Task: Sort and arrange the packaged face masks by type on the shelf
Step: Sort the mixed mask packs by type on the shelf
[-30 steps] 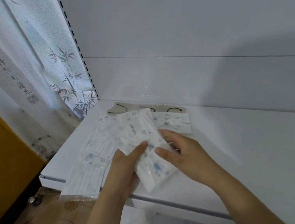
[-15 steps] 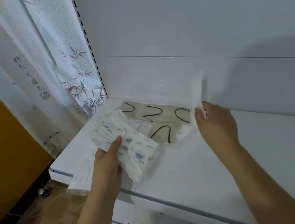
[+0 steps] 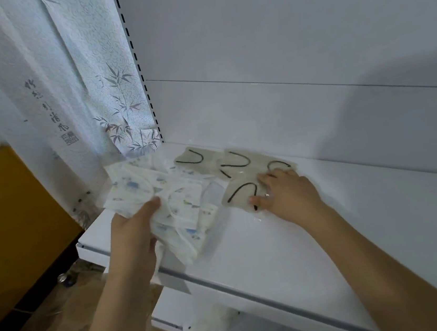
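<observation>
Sorting partway: left hand (image 3: 130, 232) fingers clasp the clear-wrapped white printed masks (image 3: 161, 200), right hand (image 3: 287, 189) fingers flat, released, on beige black-looped mask packs (image 3: 236, 175) grouped on white shelf (image 3: 318, 249).

A white metal shelf (image 3: 290, 241) with a grey strip along its front edge carries the packets. Toward its back left lie beige masks with black ear loops (image 3: 235, 163) in clear wrappers, flat and overlapping one another, the nearest one (image 3: 239, 194) pressed under the right hand (image 3: 286, 192). Just beside them on the left, a clear packet (image 3: 211, 193) lies on the shelf, partly hidden under the patterned white masks (image 3: 166, 202) gripped by the left hand (image 3: 132, 231).
</observation>
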Motion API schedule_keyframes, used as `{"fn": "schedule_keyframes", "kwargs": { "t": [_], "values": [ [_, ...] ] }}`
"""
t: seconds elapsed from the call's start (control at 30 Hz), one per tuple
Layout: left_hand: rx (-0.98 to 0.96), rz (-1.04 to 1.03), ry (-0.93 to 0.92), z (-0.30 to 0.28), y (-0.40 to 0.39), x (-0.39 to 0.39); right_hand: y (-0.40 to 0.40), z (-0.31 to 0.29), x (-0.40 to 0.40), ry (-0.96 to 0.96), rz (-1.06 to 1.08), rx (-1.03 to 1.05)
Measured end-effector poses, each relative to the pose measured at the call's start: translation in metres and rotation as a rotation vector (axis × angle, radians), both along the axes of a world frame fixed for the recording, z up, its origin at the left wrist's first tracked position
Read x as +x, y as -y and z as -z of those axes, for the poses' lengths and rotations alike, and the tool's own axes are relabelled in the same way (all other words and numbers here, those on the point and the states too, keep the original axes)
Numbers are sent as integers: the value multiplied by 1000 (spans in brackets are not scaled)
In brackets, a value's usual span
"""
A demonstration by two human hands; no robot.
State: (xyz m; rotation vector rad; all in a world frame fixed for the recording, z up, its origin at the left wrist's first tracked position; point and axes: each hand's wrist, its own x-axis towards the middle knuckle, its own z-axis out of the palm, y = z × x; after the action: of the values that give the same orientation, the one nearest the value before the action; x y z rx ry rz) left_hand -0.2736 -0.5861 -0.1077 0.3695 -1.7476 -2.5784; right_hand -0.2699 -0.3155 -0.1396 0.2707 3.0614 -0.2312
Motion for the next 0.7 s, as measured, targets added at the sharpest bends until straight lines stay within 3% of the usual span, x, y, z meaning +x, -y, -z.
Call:
{"fn": "schedule_keyframes", "kwargs": {
  "t": [0.1,0.27,0.4,0.5,0.6,0.7],
  "values": [
    [-5,23,-7,-4,4,2,-15,-4,15,-55,143,156],
    [-21,65,6,1,1,9,-46,-12,45,-91,346,245],
    [-46,101,-2,2,-4,9,-16,-13,29,-329,201,170],
    [-57,111,-3,2,-8,9,4,-1,11,-47,88,45],
    [-69,145,-8,5,-8,11,-24,6,21,109,170,-38],
    [-93,195,3,12,-8,11,-58,3,44,174,305,89]
  ]
}}
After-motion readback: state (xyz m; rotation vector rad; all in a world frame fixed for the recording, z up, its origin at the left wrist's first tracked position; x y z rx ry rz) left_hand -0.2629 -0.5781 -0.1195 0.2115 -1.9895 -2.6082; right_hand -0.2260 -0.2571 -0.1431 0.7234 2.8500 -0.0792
